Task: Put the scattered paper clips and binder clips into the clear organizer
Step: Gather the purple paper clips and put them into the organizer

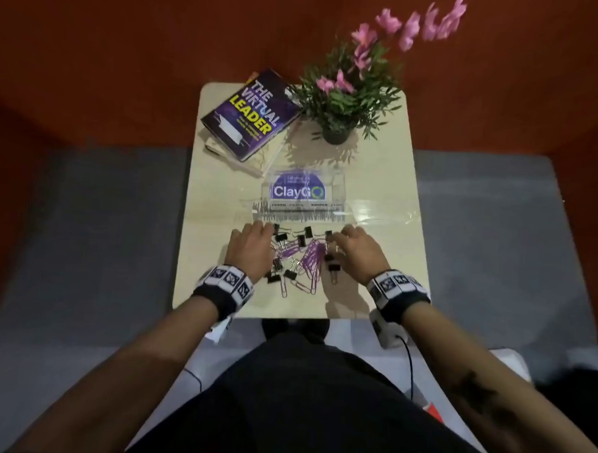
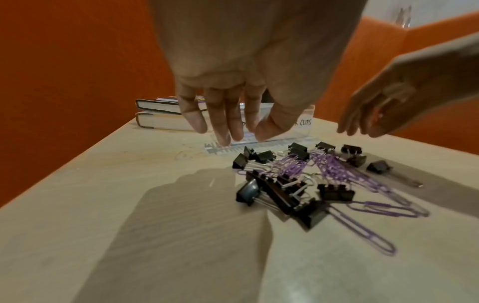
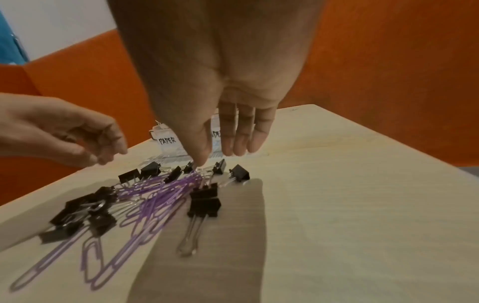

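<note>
Empty grips (image 1: pixel 252 246) (image 1: pixel 356 251) flanking clips (image 1: pixel 306 257)

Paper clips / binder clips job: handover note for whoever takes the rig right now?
Left hand: open, fingers extended, holding nothing, at the left edge of the pile.
Right hand: open, holding nothing, at the right edge; its fingertips are down at the pile's far end.
Purple paper clips and black binder clips lie mixed in one heap on the table, in front of the clear organizer.
Done: nothing visibly in the organizer.
Left: move all clips in; handwritten labels suggest separate paper-clip and binder-clip sections.
</note>
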`<action>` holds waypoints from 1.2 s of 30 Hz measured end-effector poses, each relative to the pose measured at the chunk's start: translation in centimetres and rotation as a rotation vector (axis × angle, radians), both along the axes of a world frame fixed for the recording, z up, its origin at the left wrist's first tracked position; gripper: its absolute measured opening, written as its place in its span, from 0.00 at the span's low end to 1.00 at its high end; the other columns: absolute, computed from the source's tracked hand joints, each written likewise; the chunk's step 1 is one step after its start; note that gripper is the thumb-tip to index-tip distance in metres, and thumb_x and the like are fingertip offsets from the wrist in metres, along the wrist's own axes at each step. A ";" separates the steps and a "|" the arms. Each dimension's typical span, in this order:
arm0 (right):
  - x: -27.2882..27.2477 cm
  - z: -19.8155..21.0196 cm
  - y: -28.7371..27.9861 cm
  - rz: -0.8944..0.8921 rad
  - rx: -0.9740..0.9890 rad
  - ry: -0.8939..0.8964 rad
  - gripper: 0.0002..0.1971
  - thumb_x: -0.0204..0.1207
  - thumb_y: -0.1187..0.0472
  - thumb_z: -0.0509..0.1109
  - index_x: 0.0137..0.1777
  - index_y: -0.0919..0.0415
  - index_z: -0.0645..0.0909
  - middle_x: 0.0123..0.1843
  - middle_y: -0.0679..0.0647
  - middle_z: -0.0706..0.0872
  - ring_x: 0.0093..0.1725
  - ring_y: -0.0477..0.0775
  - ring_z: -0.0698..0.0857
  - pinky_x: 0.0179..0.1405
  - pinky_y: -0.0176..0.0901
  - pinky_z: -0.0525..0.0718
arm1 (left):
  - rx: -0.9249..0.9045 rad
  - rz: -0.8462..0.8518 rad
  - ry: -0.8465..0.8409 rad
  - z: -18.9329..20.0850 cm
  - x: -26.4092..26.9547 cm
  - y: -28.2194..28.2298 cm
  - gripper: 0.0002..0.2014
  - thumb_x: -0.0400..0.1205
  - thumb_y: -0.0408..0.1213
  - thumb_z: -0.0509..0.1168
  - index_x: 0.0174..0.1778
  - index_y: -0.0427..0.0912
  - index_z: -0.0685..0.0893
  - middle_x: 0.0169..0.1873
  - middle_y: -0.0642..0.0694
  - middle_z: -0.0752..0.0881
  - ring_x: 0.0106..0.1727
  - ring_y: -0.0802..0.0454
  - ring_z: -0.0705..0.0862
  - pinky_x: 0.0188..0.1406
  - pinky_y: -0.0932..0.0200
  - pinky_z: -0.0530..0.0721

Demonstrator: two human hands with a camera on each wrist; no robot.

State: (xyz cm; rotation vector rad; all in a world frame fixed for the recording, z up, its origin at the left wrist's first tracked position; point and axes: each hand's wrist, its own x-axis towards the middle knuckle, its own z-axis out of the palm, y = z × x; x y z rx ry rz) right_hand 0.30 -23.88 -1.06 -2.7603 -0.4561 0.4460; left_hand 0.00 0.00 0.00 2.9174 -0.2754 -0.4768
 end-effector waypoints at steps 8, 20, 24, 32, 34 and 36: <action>1.3 -2.3 1.0 0.013 -0.031 0.001 0.17 0.67 0.71 0.77 0.57 0.62 0.84 0.55 0.64 0.80 0.52 0.67 0.78 0.40 0.62 0.86 | 0.100 -0.283 0.055 -2.4 2.6 0.0 0.30 0.75 0.29 0.67 0.74 0.47 0.69 0.74 0.37 0.69 0.71 0.37 0.66 0.66 0.39 0.71; -3.6 -2.6 -1.4 0.046 0.104 -0.059 0.10 0.73 0.59 0.74 0.53 0.59 0.84 0.50 0.59 0.82 0.47 0.61 0.79 0.32 0.50 0.81 | 0.017 -0.223 -0.076 -2.2 -2.0 4.3 0.26 0.73 0.28 0.68 0.69 0.40 0.76 0.64 0.36 0.78 0.59 0.39 0.76 0.53 0.43 0.79; -4.3 -2.6 -3.0 -0.004 0.081 -0.030 0.13 0.70 0.64 0.77 0.54 0.59 0.83 0.53 0.60 0.81 0.52 0.63 0.80 0.29 0.50 0.83 | 0.022 -0.338 -0.060 -2.5 -4.0 5.6 0.27 0.72 0.29 0.69 0.69 0.41 0.76 0.61 0.36 0.80 0.56 0.38 0.77 0.48 0.44 0.80; -4.2 -2.4 -0.3 0.071 0.105 -0.121 0.11 0.69 0.66 0.77 0.51 0.62 0.83 0.45 0.60 0.82 0.42 0.61 0.80 0.31 0.45 0.74 | -0.005 -0.421 -0.076 -2.6 -5.2 4.1 0.28 0.77 0.35 0.67 0.74 0.42 0.70 0.68 0.36 0.76 0.60 0.39 0.76 0.52 0.43 0.81; -4.4 -2.7 0.9 0.083 0.112 -0.108 0.12 0.68 0.67 0.77 0.50 0.61 0.83 0.46 0.60 0.82 0.42 0.62 0.80 0.31 0.46 0.76 | 0.022 -0.517 -0.058 -2.9 -5.7 3.6 0.28 0.79 0.39 0.66 0.76 0.44 0.69 0.72 0.37 0.73 0.63 0.39 0.75 0.53 0.44 0.81; -4.4 -2.8 1.3 0.063 0.121 -0.087 0.12 0.69 0.66 0.77 0.52 0.60 0.82 0.48 0.60 0.82 0.43 0.63 0.80 0.32 0.51 0.81 | 0.053 -0.532 -0.047 -3.2 -6.0 4.0 0.27 0.80 0.42 0.65 0.76 0.45 0.68 0.74 0.39 0.72 0.64 0.39 0.75 0.51 0.44 0.81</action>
